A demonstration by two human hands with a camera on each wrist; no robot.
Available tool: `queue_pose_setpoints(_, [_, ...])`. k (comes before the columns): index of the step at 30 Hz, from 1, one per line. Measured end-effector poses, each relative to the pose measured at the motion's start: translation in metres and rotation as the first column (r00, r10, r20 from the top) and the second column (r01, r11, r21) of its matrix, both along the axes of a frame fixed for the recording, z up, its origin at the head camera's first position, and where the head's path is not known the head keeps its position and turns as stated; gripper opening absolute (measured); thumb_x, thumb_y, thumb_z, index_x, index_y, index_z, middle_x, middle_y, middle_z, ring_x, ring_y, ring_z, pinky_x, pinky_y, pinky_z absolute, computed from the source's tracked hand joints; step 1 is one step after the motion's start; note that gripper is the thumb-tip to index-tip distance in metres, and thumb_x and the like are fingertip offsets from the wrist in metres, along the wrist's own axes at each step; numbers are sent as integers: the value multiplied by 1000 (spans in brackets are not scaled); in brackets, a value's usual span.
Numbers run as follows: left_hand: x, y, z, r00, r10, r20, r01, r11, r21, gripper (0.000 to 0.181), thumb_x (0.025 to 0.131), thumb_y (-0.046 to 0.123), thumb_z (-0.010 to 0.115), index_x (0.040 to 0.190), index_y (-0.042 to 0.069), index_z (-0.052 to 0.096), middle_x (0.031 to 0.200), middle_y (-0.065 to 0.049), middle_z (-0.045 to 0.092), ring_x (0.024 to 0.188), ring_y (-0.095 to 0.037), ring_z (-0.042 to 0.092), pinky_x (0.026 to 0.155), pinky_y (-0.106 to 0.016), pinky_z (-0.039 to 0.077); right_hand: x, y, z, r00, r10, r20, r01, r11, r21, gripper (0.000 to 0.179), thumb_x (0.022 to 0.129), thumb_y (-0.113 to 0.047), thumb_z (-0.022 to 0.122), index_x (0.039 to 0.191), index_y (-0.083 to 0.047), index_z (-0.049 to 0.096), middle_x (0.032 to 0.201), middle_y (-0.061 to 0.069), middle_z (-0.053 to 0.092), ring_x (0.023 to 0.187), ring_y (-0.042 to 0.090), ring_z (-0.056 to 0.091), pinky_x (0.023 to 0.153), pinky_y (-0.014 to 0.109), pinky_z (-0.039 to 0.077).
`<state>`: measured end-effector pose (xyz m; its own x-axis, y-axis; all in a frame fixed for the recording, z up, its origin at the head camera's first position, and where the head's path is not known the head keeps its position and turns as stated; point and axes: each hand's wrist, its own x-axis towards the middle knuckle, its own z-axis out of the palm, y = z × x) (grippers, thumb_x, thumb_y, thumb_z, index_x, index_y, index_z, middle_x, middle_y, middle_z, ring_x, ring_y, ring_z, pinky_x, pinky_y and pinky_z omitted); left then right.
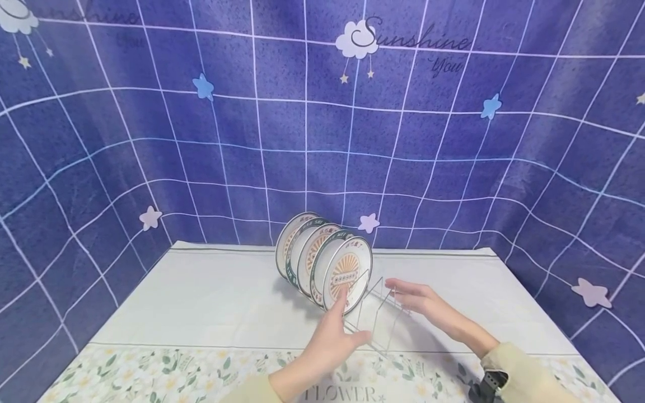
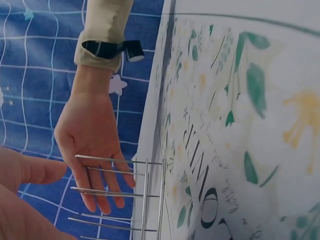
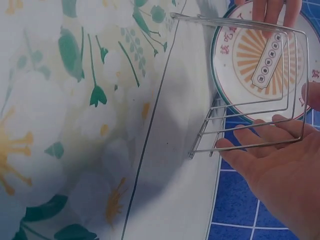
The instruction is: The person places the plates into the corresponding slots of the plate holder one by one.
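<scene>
Several round plates (image 1: 347,260) with orange sunburst designs and dark green rims stand on edge in a tilted row on the white cloth. Just right of the front plate is a thin metal wire rack (image 2: 146,190), with nothing between its visible upright wires. My left hand (image 1: 330,338) is at the near side of the rack, its fingers outstretched before the front plate. On the rack's far right side, my right hand (image 3: 270,160) has its fingers extended along the wires. Whether either hand presses on the wires is unclear. How the plates are supported below is hidden.
A white tabletop cloth (image 1: 201,296) has a floral border (image 1: 151,369) along the near edge. Behind and at both sides hangs a blue gridded curtain (image 1: 282,123). A black band (image 1: 489,386) circles my right wrist.
</scene>
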<state>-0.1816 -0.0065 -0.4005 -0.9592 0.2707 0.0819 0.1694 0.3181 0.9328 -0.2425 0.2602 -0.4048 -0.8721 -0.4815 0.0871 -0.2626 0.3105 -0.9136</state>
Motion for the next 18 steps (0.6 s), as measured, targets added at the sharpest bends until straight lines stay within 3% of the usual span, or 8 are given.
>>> queue_pose_setpoints(10, [-3,-6,6,999,-44,28,45,998,-32,112,83,24,88,166,-2,18,170,-23,22,154,-46,22,122,-68,18,6,-6,4,1000,18,3,-18,1000,21,61,110,-22,50,159,9,33,164,29,33,148,49,37,120,68,22])
queue_pose_setpoints(18, [-3,-18,2,998,-61,34,62,997,-55,118,77,27,94,167,5,21,169,-21,27,153,-45,27,121,-67,23,31,-11,8,996,90,9,-90,995,35,73,106,-19,59,161,12,23,166,32,25,148,55,30,116,71,29])
